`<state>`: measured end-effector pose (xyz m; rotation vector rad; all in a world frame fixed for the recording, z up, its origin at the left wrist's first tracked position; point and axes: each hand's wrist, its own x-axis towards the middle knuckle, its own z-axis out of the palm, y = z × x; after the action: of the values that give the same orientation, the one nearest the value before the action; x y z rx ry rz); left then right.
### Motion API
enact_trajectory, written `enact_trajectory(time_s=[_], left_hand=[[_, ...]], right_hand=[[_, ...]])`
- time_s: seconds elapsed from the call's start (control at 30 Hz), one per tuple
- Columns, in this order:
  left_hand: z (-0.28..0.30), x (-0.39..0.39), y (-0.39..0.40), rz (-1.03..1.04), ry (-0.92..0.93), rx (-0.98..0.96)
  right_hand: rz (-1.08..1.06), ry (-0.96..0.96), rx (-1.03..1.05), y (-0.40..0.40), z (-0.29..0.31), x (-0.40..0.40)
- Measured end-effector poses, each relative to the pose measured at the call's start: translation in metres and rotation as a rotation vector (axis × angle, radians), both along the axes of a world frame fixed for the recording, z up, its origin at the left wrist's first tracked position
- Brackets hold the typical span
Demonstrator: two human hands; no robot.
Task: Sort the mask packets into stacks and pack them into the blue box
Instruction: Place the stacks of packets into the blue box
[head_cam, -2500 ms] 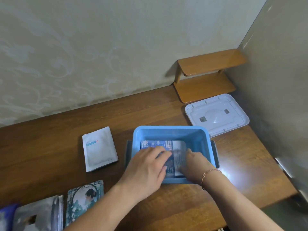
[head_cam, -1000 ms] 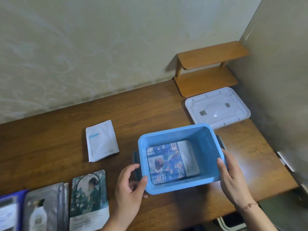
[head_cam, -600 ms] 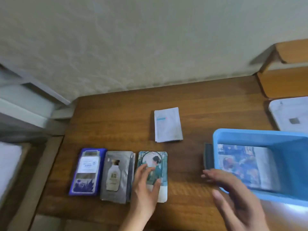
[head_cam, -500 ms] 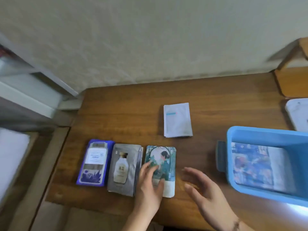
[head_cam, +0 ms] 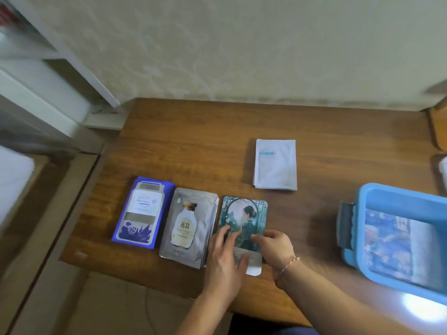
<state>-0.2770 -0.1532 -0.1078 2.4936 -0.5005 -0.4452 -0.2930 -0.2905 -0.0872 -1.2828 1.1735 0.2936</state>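
Left hand (head_cam: 226,257) flat, fingers spread, right hand (head_cam: 275,247) curled, pinching grip

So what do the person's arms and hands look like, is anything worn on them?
Both forearms are bare, with no sleeves or gloves in view. The right hand has a thin reddish cord bracelet at the wrist. The left hand shows no rings, watch or bracelet.

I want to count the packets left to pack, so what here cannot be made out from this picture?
- Head view: the blue box is cut off by the right edge, so how full it is stays unknown.
- The teal packet stack: its lower half is hidden under the left hand and right hand.
- Packets per stack: edges too thin and blurred to count.
- Print on the white packet stack: too small to read.
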Motion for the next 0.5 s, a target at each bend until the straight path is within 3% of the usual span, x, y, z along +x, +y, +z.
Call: enact_trajectory(time_s=[0.13, 0.33, 0.5], left_hand=[[-0.004, 0.001, 0.004, 0.037, -0.002, -0.102], [-0.004, 0.000, -0.004, 0.112, -0.092, -0.234], [0.014, 0.009, -0.033, 0.308, 0.171, -0.559]], right_hand=[[0.116, -0.073, -0.232, 0.008, 0.000, 0.003], [0.100, -0.236, -0.237, -0.006, -0.005, -0.013], [0.115, -0.551, -0.301, -0.030, -0.001, -0.030]])
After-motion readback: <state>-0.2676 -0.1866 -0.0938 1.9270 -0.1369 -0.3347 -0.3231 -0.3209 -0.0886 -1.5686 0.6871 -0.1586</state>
